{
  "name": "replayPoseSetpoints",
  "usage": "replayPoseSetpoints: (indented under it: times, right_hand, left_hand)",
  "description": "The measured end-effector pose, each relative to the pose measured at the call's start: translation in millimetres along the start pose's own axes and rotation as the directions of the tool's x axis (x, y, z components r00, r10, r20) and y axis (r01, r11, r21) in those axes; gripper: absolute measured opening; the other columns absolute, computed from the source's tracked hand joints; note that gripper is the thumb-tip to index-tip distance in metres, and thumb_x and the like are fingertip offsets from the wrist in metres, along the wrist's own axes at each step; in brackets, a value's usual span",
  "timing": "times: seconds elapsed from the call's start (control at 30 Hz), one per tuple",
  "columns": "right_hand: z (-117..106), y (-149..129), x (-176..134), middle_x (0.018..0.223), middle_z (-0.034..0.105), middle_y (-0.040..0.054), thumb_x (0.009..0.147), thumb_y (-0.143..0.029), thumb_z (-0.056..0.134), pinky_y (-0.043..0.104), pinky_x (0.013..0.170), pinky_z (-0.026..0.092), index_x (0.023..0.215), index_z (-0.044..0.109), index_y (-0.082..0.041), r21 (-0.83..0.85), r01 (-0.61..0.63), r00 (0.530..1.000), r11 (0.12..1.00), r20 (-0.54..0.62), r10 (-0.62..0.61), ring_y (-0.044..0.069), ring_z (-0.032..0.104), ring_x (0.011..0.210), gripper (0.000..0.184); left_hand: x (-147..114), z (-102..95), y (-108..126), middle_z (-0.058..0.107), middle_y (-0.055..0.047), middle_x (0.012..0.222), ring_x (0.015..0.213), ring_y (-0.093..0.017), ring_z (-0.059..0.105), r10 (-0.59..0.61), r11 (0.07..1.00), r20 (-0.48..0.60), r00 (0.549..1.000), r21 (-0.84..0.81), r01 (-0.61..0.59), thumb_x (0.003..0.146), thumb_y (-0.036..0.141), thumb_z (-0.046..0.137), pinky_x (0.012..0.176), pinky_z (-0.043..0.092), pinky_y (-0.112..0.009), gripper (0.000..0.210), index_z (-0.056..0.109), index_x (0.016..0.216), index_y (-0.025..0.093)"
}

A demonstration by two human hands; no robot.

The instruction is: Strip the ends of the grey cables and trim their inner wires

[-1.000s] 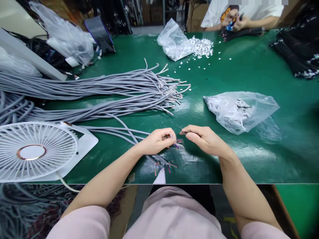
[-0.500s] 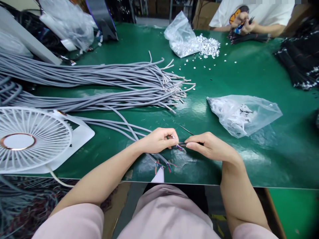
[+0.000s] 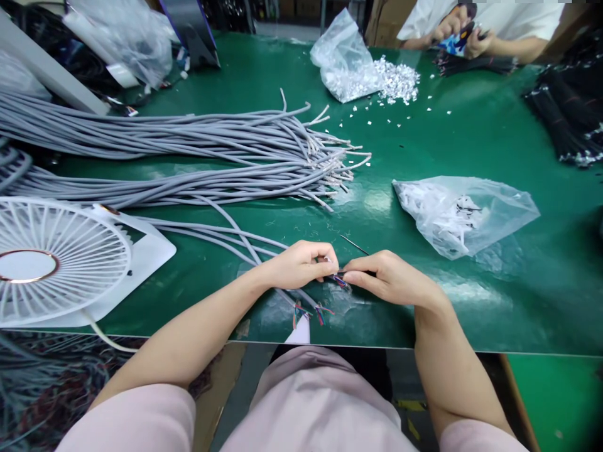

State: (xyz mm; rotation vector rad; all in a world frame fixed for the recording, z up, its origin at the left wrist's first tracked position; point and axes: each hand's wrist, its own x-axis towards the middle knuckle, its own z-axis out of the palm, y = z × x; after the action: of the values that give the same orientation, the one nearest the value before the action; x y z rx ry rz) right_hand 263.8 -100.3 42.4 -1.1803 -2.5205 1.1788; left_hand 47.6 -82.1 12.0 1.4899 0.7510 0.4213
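Over the near part of the green table my left hand (image 3: 308, 260) is closed around a grey cable end, which its fingers mostly hide. Thin coloured wires (image 3: 340, 280) stick out of that end to the right. My right hand (image 3: 384, 276) has thumb and forefinger pinched on a thin dark wire there, close to my left fingertips. A thin dark pointed rod (image 3: 353, 243) shows just behind my right fingers; whether it is held I cannot tell. Below my left hand, further grey cable ends (image 3: 313, 307) lie with red, blue and green wires fanned out.
Bundled grey cables (image 3: 188, 138) stretch across the left, behind a white fan (image 3: 61, 263). A plastic bag of white parts (image 3: 461, 216) lies right. Farther back are a bag (image 3: 346, 63) with spilled small pieces, black cable bundles (image 3: 565, 113) and another person's hands (image 3: 464, 34).
My right fingertips have moved slightly left along the wires, closer to my left hand. My left hand keeps its hold. The view has shifted a little; the other person's hands have moved.
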Motion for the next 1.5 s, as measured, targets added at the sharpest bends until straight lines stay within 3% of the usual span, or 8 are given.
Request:
replayPoseSetpoints:
  times: [0.3,0.53,0.97,1.1,1.27,1.3,1.37,1.5]
  right_hand:
    - [2.4,1.4,0.0,0.068,0.063,0.0007,0.094,-0.042,0.044,0.021,0.057,0.032,0.081,0.069,-0.016,0.050,0.078,0.997,0.996,-0.025,-0.077,0.008,0.046,0.057,0.038]
    - [3.5,4.6,4.7,0.065,0.057,-0.0022,0.077,-0.044,0.067,0.020,0.052,0.030,0.082,0.063,-0.015,0.118,-0.029,0.924,0.993,-0.375,0.072,0.007,0.040,0.055,0.029]
    - [34.2,-9.6,23.8,0.060,0.057,0.0017,0.083,-0.031,0.052,0.025,0.054,0.029,0.064,0.052,-0.018,-0.212,-0.126,0.813,0.969,-0.582,-0.022,0.011,0.046,0.054,0.023]
    - [14.8,-8.5,3.1,0.059,0.054,-0.0009,0.081,-0.025,0.053,0.023,0.053,0.032,0.069,0.057,-0.019,-0.096,-0.161,0.669,0.982,-0.742,0.037,0.010,0.043,0.051,0.014]
    - [-35.2,9.6,-53.5,0.054,0.048,-0.0016,0.081,-0.030,0.056,0.025,0.052,0.033,0.071,0.060,-0.019,-0.032,-0.412,0.292,0.910,-0.951,0.099,0.011,0.042,0.051,0.016]
    - [-45.9,16.7,-63.9,0.056,0.050,-0.0005,0.081,-0.030,0.056,0.026,0.054,0.034,0.073,0.061,-0.018,-0.038,-0.491,0.266,0.871,-0.958,0.108,0.012,0.043,0.053,0.015]
    - [-64.8,33.8,-79.9,0.063,0.056,0.0030,0.081,-0.025,0.054,0.028,0.059,0.035,0.078,0.064,-0.018,-0.086,-0.665,0.329,0.742,-0.926,0.187,0.014,0.047,0.058,0.012]
    - [-85.6,65.7,-95.1,0.069,0.063,0.0086,0.070,-0.014,0.060,0.032,0.061,0.035,0.086,0.068,-0.017,-0.079,-0.743,0.342,0.664,-0.898,0.276,0.019,0.053,0.063,0.018]
  left_hand:
    - [0.3,-0.1,3.6,0.063,-0.001,0.071,0.046,-0.004,0.047,-0.066,0.998,0.009,0.998,-0.024,0.066,0.087,0.038,0.051,0.043,0.037,-0.015,0.025,0.052,0.079,0.014]
    - [4.1,1.4,-1.1,0.068,-0.005,0.070,0.045,-0.005,0.050,-0.087,0.989,-0.054,0.995,-0.125,0.080,0.082,0.043,0.058,0.042,0.039,-0.015,0.031,0.056,0.078,0.013]
    - [9.6,9.4,-1.5,0.061,-0.004,0.048,0.040,-0.010,0.055,-0.185,0.941,-0.211,0.960,-0.318,0.112,0.075,0.061,0.059,0.040,0.043,-0.019,0.052,0.064,0.069,0.009]
    - [9.2,7.3,-2.5,0.071,-0.012,0.071,0.045,-0.012,0.059,-0.187,0.910,-0.223,0.957,-0.407,0.083,0.072,0.063,0.062,0.041,0.045,-0.020,0.059,0.067,0.091,0.007]
    - [5.3,5.2,-0.2,0.072,-0.011,0.081,0.052,-0.011,0.059,-0.085,0.978,-0.293,0.952,-0.208,0.023,0.078,0.055,0.060,0.045,0.044,-0.021,0.052,0.067,0.101,0.009]
    - [4.0,5.4,0.7,0.072,-0.010,0.082,0.057,-0.012,0.060,-0.023,0.996,-0.310,0.950,-0.088,-0.004,0.078,0.051,0.061,0.050,0.046,-0.022,0.047,0.068,0.101,0.011]
    - [1.9,6.5,2.0,0.072,-0.008,0.087,0.073,-0.015,0.063,0.144,0.975,-0.283,0.948,0.207,-0.086,0.077,0.043,0.066,0.067,0.050,-0.027,0.036,0.069,0.099,0.015]
    - [3.8,10.4,-2.5,0.071,-0.007,0.093,0.088,-0.019,0.061,0.392,0.766,-0.020,0.920,0.560,-0.314,0.077,0.035,0.068,0.083,0.047,-0.033,0.021,0.071,0.092,0.021]
